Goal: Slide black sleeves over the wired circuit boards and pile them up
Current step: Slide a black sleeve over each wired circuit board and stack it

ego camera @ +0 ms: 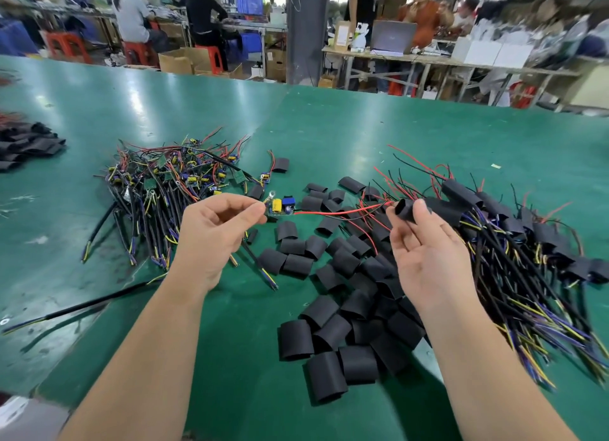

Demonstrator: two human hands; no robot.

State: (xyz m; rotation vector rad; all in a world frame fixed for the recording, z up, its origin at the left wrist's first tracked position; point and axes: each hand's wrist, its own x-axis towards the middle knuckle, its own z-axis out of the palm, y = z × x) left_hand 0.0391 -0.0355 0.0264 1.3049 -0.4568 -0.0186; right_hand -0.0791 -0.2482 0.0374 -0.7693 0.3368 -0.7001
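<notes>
My left hand (214, 233) pinches a small circuit board (279, 207) with a yellow capacitor and a blue part, held above the green table. Its red and black wires (333, 212) run right toward my right hand (425, 249), which pinches a black sleeve (404, 210) by its open end. The wire tips reach the sleeve's mouth. A heap of bare wired boards (164, 183) lies at the left. Loose black sleeves (333, 312) are scattered in front of me. A pile of sleeved boards (514, 243) with trailing wires lies at the right.
The green table (230, 358) stretches far ahead. A second stack of black sleeves (26, 144) sits at the far left edge. A loose black cable (75, 308) lies near my left forearm. People work at benches behind the table.
</notes>
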